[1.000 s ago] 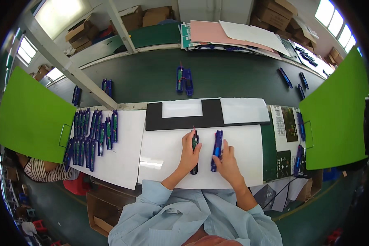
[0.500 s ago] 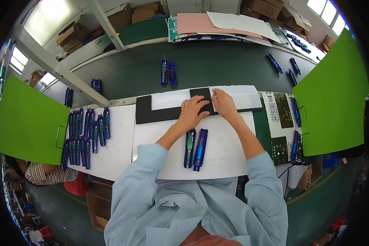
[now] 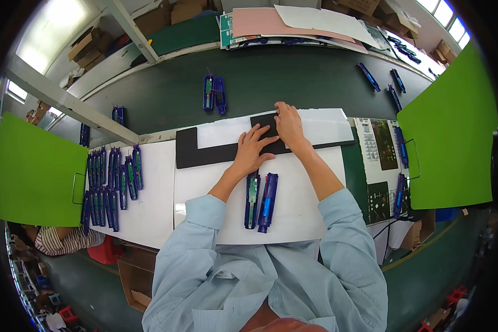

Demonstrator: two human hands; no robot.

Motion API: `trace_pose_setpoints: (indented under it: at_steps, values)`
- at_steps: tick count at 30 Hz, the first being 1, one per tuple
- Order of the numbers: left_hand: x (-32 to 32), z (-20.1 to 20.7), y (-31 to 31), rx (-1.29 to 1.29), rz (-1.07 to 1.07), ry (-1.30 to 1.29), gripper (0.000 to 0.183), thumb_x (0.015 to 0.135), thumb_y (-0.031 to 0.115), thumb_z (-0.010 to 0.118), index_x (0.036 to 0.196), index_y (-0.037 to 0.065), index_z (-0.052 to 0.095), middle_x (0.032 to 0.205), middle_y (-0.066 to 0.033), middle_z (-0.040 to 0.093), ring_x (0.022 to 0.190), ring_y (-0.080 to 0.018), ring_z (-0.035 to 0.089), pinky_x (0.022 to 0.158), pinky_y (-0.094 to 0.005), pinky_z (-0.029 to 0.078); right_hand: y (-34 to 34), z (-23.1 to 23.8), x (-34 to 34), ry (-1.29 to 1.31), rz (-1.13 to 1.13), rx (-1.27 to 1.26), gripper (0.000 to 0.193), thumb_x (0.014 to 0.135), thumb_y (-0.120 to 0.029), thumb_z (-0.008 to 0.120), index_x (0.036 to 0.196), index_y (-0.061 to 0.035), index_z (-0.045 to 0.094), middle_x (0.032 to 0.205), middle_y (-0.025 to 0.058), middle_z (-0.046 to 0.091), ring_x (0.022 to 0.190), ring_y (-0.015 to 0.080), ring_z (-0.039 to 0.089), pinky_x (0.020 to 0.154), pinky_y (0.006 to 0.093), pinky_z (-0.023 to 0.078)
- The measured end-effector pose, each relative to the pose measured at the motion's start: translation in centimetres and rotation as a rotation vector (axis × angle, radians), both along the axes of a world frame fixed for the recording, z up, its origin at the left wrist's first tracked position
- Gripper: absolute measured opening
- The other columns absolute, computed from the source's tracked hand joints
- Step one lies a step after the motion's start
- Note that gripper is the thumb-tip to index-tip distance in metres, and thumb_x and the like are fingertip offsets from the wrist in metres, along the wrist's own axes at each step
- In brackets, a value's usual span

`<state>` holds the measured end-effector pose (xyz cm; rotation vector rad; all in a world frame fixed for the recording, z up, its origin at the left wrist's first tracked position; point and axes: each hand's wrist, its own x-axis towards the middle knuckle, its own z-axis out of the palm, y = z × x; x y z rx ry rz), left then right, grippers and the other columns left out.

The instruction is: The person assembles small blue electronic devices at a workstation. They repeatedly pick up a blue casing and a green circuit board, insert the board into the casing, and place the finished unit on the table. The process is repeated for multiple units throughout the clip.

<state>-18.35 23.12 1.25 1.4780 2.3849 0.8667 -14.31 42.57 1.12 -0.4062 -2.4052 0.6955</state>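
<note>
Fingers of the left hand (image 3: 251, 150) lie spread on the black board (image 3: 213, 156), whose long axis runs left to right; the right hand's (image 3: 288, 126) bunch near its far edge, grip unclear. Two blue casings (image 3: 268, 203) lie nearer the person, just below the left hand.

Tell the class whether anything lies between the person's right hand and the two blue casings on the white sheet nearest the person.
Yes: the lower strip of the black board crosses between the right hand and both casings. The left hand is also over the board, near the far end of the left casing.
</note>
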Motion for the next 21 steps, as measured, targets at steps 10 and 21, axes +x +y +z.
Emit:
trace_pose_setpoints:
  at_steps: [10,21]
  values:
    - [0.0,0.7,0.8,-0.037,-0.007,-0.016,0.062,0.085,0.034,0.086,0.144,0.028,0.068,0.169,-0.0053,0.042,0.162,-0.0319,0.026,0.128,-0.0578,0.016,0.4,0.1,1.3,0.083,0.056,0.042,0.038,0.088,0.006,0.069,0.124,-0.0018,0.062,0.109,0.0146,0.069,0.106,0.036,0.062,0.093,0.0458,0.053]
    - [5.9,4.9,-7.8,0.427,0.144,0.046,0.018,0.092,0.014,0.078,0.11,0.014,0.076,0.12,-0.0032,0.072,0.121,-0.0244,0.063,0.114,-0.046,0.035,-7.3,4.2,18.4,-0.006,0.097,-1.181,0.033,0.099,-0.003,0.072,0.129,0.0012,0.059,0.11,0.0051,0.067,0.102,0.012,0.064,0.092,0.0275,0.053]
